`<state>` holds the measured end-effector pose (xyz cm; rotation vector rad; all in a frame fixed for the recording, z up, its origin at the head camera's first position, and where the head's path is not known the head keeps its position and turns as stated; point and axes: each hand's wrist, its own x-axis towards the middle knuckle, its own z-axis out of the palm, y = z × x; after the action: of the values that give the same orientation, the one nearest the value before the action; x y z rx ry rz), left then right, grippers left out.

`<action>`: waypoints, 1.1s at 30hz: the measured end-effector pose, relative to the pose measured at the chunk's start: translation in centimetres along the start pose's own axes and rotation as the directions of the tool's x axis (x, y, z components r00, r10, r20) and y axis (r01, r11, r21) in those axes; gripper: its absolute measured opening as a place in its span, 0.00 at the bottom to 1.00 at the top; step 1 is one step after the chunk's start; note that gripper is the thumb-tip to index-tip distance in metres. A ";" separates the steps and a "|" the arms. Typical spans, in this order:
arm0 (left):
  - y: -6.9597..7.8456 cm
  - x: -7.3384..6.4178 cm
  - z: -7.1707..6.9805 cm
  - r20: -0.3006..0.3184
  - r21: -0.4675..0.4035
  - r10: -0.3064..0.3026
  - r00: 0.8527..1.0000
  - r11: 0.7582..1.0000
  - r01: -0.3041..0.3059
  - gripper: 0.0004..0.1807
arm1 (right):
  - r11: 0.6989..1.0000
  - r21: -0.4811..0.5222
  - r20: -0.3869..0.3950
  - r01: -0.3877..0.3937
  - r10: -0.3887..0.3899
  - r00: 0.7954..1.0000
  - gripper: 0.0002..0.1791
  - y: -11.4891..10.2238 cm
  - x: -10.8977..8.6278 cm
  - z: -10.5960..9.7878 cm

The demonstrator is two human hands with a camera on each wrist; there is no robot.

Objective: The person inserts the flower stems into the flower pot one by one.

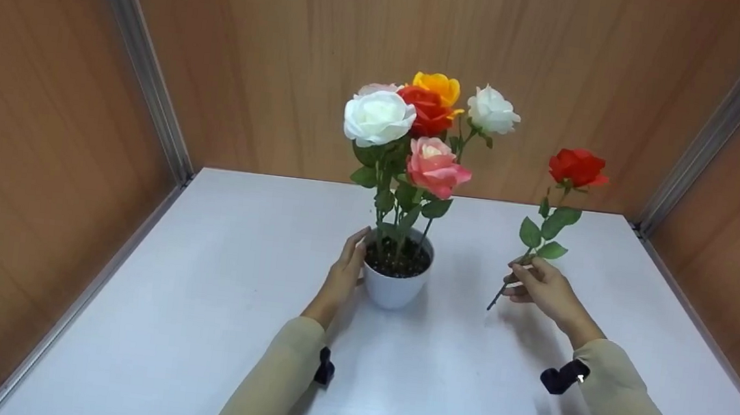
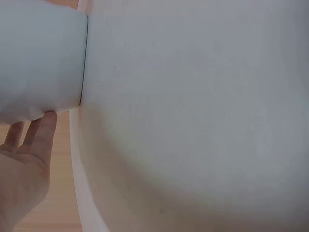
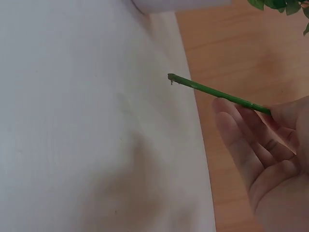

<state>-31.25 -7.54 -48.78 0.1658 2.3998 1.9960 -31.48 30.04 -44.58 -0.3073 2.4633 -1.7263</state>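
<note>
A white flower pot (image 1: 394, 291) filled with dark soil stands on the table, with several roses rising from it. My left hand (image 1: 341, 276) rests against the pot's left side with its fingers extended; in the left wrist view the fingertips (image 2: 49, 116) touch the pot wall (image 2: 41, 63). To the right of the pot, my right hand (image 1: 548, 291) pinches the stem of a red rose (image 1: 578, 167) between thumb and fingers. The rose tilts with its bloom up and to the right. In the right wrist view the cut end of its green stem (image 3: 212, 91) pokes out past the fingers, above the table.
The potted blooms include a white rose (image 1: 379, 119), a pink rose (image 1: 437, 168), a yellow rose (image 1: 437, 87) and a taller white rose (image 1: 492, 110) leaning right. Wooden panels (image 1: 262, 59) enclose the white table (image 1: 218, 274) at the back and both sides.
</note>
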 end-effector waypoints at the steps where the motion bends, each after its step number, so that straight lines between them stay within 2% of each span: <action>1: 0.0 0.0 0.0 0.000 0.000 0.001 1.000 1.000 -0.001 0.32 | 1.000 0.000 -0.001 0.010 -0.010 1.000 0.22 -0.2 0.1 0.3; 9: 0.1 0.1 -0.1 -0.005 -0.006 0.016 1.000 1.000 -0.016 0.31 | 0.994 0.003 -0.027 0.106 -0.106 0.994 0.21 -1.9 0.7 2.5; 16: 0.1 0.0 0.0 -0.016 0.016 0.003 1.000 1.000 -0.002 0.31 | 0.988 0.033 -0.049 0.153 -0.152 0.987 0.20 -3.5 0.9 4.2; 28: 0.0 0.0 0.0 -0.005 0.001 0.010 1.000 1.000 -0.010 0.31 | 0.947 0.132 -0.110 0.292 -0.279 0.954 0.16 -6.4 1.0 6.9; 33: 0.1 0.0 0.0 -0.009 -0.005 0.001 1.000 1.000 -0.001 0.31 | 0.939 0.109 -0.121 0.327 -0.314 0.942 0.16 -7.3 1.4 8.0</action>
<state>-31.25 -7.56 -48.69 0.1589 2.4007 2.0070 -30.42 19.94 -40.43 -0.6568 2.4658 -2.0626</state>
